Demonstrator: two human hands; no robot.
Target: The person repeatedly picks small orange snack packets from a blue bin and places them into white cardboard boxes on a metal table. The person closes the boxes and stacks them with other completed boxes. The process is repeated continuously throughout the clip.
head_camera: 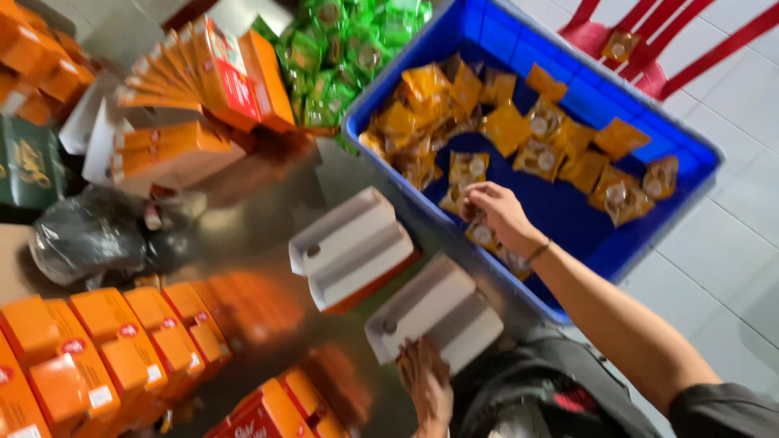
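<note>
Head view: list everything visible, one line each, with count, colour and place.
crate: one, blue, upper right
yellow packets: many, inside the crate
green packets: a heap, top centre
open trays: two, white, centre, side by side
closed boxes: a row, orange, lower left
flat cartons: a fanned stack, orange, upper left
bag: one, dark, left
chair: one, red, top right
right hand: in the crate, on yellow packets
left hand: on the nearer tray's edge
</note>
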